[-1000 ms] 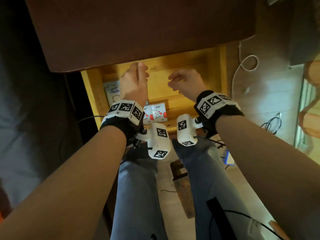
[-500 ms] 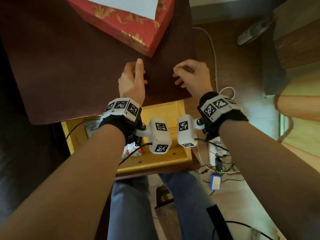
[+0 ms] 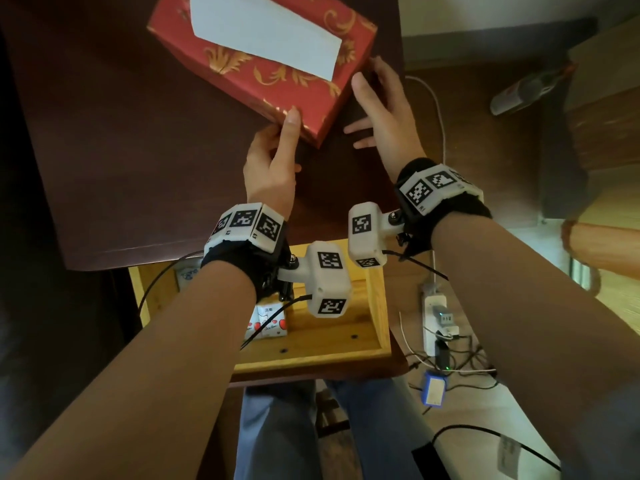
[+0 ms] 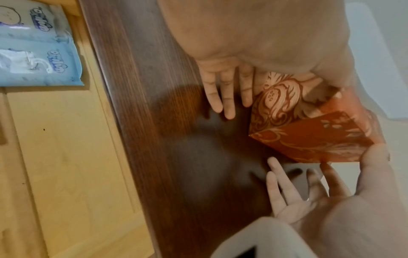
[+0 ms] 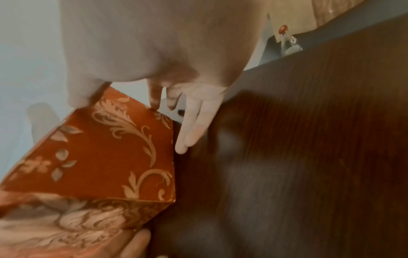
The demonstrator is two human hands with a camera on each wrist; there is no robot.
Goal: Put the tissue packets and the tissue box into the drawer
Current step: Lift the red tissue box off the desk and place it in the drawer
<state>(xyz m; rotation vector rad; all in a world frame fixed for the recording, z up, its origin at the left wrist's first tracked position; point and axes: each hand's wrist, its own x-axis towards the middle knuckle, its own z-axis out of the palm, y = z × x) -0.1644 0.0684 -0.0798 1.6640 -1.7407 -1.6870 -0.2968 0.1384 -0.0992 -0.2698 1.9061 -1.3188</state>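
Resting at an angle on a dark wooden tabletop [image 3: 121,150], a red tissue box [image 3: 277,74] with gold scrollwork and a white panel on its top sits toward twelve o'clock in the head view, one corner pointing back at the person. Both hands flank that corner with fingers straight and spread, neither one curled round the box: the left hand [image 3: 272,161] lays its thumb on the near long side, while the right hand [image 3: 384,112] lies along the short end at two o'clock. Below the tabletop's near edge, at six o'clock, a pale wooden drawer [image 3: 377,306] stands pulled out; a tissue packet printed with red [image 3: 268,323] lies inside, with a blue-and-white tissue packet [image 4: 37,43] at its back left. Cables and a power strip [image 3: 438,317] lie on the floor at four o'clock.
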